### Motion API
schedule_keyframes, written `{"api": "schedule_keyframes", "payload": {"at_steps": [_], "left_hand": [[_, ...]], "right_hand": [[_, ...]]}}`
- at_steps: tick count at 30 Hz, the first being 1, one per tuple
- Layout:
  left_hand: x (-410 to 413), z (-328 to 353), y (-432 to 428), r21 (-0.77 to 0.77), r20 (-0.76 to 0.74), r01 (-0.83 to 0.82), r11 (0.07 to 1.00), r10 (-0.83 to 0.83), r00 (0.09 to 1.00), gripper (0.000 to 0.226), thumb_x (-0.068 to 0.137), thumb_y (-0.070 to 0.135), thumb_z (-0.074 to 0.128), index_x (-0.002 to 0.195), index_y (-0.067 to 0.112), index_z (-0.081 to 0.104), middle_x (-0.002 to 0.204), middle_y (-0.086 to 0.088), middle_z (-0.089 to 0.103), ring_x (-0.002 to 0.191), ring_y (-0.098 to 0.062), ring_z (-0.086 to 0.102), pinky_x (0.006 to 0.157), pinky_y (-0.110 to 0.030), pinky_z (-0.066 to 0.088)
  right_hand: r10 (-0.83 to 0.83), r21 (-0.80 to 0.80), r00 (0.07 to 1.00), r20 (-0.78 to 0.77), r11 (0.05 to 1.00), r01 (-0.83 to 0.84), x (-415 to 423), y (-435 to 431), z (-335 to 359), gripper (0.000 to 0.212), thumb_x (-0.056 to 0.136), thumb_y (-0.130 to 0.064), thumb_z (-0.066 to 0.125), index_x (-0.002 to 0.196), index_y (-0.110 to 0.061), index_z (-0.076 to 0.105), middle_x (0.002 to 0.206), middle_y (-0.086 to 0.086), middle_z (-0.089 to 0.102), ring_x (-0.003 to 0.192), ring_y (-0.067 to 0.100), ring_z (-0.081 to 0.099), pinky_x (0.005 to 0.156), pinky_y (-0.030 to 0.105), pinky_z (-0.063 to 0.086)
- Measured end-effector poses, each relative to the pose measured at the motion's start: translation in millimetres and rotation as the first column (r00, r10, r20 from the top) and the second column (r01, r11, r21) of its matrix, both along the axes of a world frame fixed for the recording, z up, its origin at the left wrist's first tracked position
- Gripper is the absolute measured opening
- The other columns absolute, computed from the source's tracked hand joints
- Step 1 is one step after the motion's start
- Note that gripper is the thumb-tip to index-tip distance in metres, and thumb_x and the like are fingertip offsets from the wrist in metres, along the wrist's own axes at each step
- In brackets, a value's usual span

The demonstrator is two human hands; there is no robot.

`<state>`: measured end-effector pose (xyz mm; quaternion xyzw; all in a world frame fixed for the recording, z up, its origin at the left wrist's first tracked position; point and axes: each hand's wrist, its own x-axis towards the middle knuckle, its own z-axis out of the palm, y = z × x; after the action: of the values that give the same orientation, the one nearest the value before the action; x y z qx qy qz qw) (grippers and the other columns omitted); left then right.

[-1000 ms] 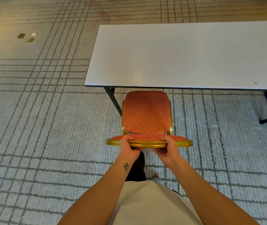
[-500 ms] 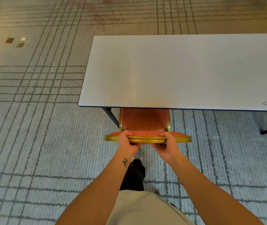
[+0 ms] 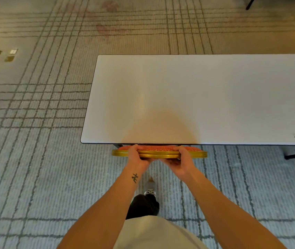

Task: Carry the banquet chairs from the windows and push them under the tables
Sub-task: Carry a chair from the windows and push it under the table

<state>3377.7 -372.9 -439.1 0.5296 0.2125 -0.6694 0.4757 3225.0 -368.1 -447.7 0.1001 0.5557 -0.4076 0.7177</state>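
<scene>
The chair is gripped at its gold top rail by the left hand and right hand, fingers curled round it, both equally near, the rail lying parallel to the table edge just ahead, seat hidden beneath.

I find no words, numbers or brand names that I can read anywhere here. The nearest thing to a sign is the small dark tattoo on my wrist, just behind my left hand: a few crossed strokes that I cannot make out as any letter. A pale square plate set in the carpet far to my left is too small to tell whether it bears print.
</scene>
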Motion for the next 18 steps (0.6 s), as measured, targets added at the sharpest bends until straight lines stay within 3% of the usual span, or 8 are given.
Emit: {"api": "schedule_keyframes", "payload": {"at_steps": [2, 4, 9, 12, 15, 18], "left_hand": [[4.8, -2.3, -7.6, 0.001, -0.009, -0.005, 1.0, 0.005, 1.0, 0.013, 0.09, 0.003, 0.042, 0.081, 0.01, 0.047, 0.099, -0.016, 0.057, 0.097, -0.043, 0.057, 0.1, -0.072, 0.043], [6.5, -6.4, -10.7, 0.013, -0.023, -0.009, 1.0, 0.01, 1.0, 0.014, 0.09, 0.003, 0.043, 0.079, 0.012, 0.046, 0.1, -0.016, 0.056, 0.097, -0.043, 0.057, 0.1, -0.071, 0.044], [7.6, -11.2, -4.8, 0.003, -0.058, 0.039, 0.999, -0.038, 0.998, 0.005, 0.086, 0.007, 0.05, 0.09, 0.01, 0.052, 0.112, -0.019, 0.058, 0.105, -0.044, 0.058, 0.1, -0.068, 0.047], [7.6, -12.0, 10.9, -0.039, -0.047, 0.114, 0.993, -0.115, 0.992, 0.024, 0.089, 0.02, 0.06, 0.109, 0.006, 0.058, 0.123, -0.02, 0.059, 0.116, -0.041, 0.059, 0.105, -0.061, 0.047], [-1.1, -4.4, 29.4, -0.046, -0.031, 0.155, 0.987, -0.156, 0.987, 0.052, 0.096, 0.049, 0.064, 0.13, 0.01, 0.056, 0.132, -0.017, 0.06, 0.128, -0.037, 0.057, 0.112, -0.058, 0.042], [-27.2, 15.7, 45.6, -0.057, -0.089, 0.242, 0.969, -0.247, 0.965, 0.064, 0.092, 0.061, 0.065, 0.129, 0.009, 0.058, 0.13, -0.017, 0.063, 0.122, -0.036, 0.06, 0.111, -0.056, 0.044]], "right_hand": [[0.011, 0.007, 1.0, -0.004, 1.0, -0.011, 4.7, -7.0, 0.3, 0.006, 0.094, -0.006, 0.05, 0.09, -0.007, 0.054, 0.099, 0.017, 0.06, 0.091, 0.036, 0.063, 0.085, 0.055, 0.056], [0.005, 0.007, 1.0, -0.004, 1.0, -0.005, 6.0, -10.2, 0.0, 0.008, 0.094, -0.005, 0.05, 0.088, -0.007, 0.053, 0.094, 0.015, 0.06, 0.088, 0.035, 0.062, 0.085, 0.054, 0.056], [0.074, -0.057, 0.997, -0.034, 0.995, -0.076, 2.7, -2.0, -1.5, 0.012, 0.1, -0.013, 0.053, 0.097, -0.005, 0.06, 0.103, 0.02, 0.065, 0.096, 0.035, 0.066, 0.1, 0.055, 0.053], [0.088, -0.077, 0.994, -0.059, 0.993, -0.093, -2.0, 9.1, 3.1, 0.027, 0.102, -0.025, 0.059, 0.115, -0.002, 0.063, 0.104, 0.02, 0.07, 0.1, 0.036, 0.069, 0.093, 0.05, 0.057], [0.074, -0.101, 0.996, -0.059, 0.992, -0.079, -10.0, 27.3, 8.2, 0.041, 0.1, -0.035, 0.063, 0.125, -0.002, 0.061, 0.111, 0.02, 0.069, 0.105, 0.035, 0.07, 0.091, 0.048, 0.058], [0.046, -0.12, 0.998, -0.033, 0.992, -0.05, -21.4, 50.4, 16.5, 0.056, 0.098, -0.045, 0.064, 0.137, -0.006, 0.055, 0.126, 0.018, 0.069, 0.114, 0.031, 0.07, 0.09, 0.044, 0.059]]}}
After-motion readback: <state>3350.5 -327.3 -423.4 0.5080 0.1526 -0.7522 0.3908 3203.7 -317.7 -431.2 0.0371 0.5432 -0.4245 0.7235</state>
